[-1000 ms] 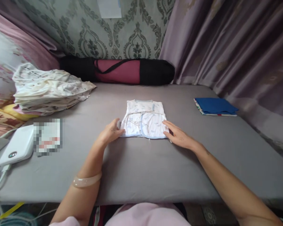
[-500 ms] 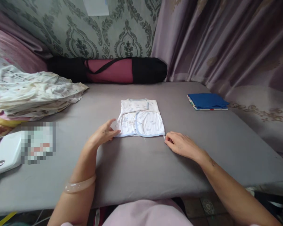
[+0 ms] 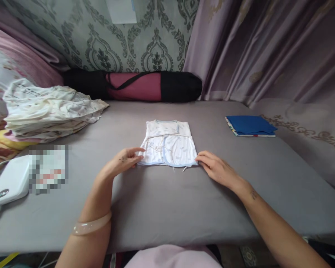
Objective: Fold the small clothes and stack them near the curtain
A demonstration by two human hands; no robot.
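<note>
A small white baby shirt [image 3: 180, 149] with pale blue trim lies flat on the grey-covered table, its sleeves folded in across the upper part. Thin tie strings show on its front and below its hem. At the shirt's lower left edge is my left hand [image 3: 122, 162], its thumb and index finger stretched out and apart, the tips over the fabric. My right hand [image 3: 219, 169] is at the lower right corner, fingertips closed on the blue hem.
Stacked, printed light cloths [image 3: 50, 109] lie at the left. Nearer are a white power bank [image 3: 12, 182] and a blurred-out item [image 3: 50, 169]. A long black and maroon bag [image 3: 139, 86] rests along the wall. Folded blue cloth [image 3: 249, 124] lies at the right by the curtain.
My right hand has moved from the loose tie string to the shirt's hem corner, and the string now lies below the hem. My left thumb and index finger have come closer together. The view has shifted slightly.
</note>
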